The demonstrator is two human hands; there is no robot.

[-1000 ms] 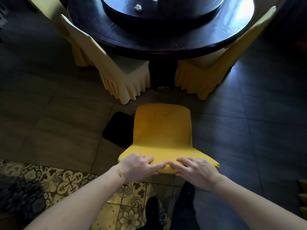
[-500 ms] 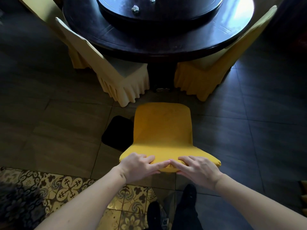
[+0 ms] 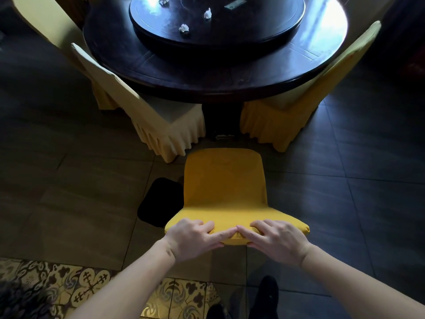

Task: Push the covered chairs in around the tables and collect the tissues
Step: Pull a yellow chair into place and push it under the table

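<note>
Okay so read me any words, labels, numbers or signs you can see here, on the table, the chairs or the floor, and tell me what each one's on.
No readable text anywhere.
Flat card on the turntable: too small and dim to tell whether it bears print.
Floor tiles: ornament only, no letters.
Chair cover and tissues: no marks.

A dark round table (image 3: 230,84) carries a raised turntable (image 3: 264,35); three crumpled tissues (image 3: 184,28) lie on it. Covered chairs (image 3: 224,192) stand on the tiled floor (image 3: 69,192)
</note>
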